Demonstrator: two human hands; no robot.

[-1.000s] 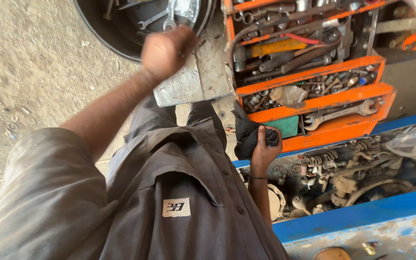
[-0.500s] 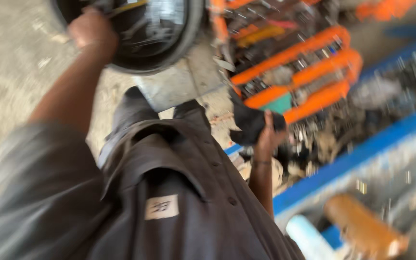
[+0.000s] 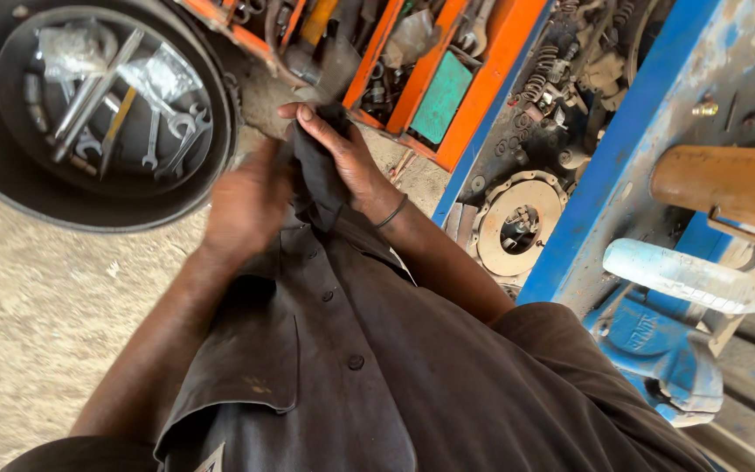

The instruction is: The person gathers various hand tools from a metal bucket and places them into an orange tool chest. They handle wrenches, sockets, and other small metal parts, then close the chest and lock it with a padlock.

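Rag: the dark rag (image 3: 315, 179) hangs crumpled and limp (nearly black) between both hands, before the person's chest.
Right hand: the right hand (image 3: 342, 157) has its fingers wrapped over it.
Left hand: the left hand (image 3: 246, 205) is blurred, fingers closed on it.

The left hand (image 3: 251, 205) is blurred. The dark cloth (image 3: 318, 175) is partly covered by both hands. The round tub (image 3: 211, 175) and orange toolbox (image 3: 474, 105) are cut off by the top edge.
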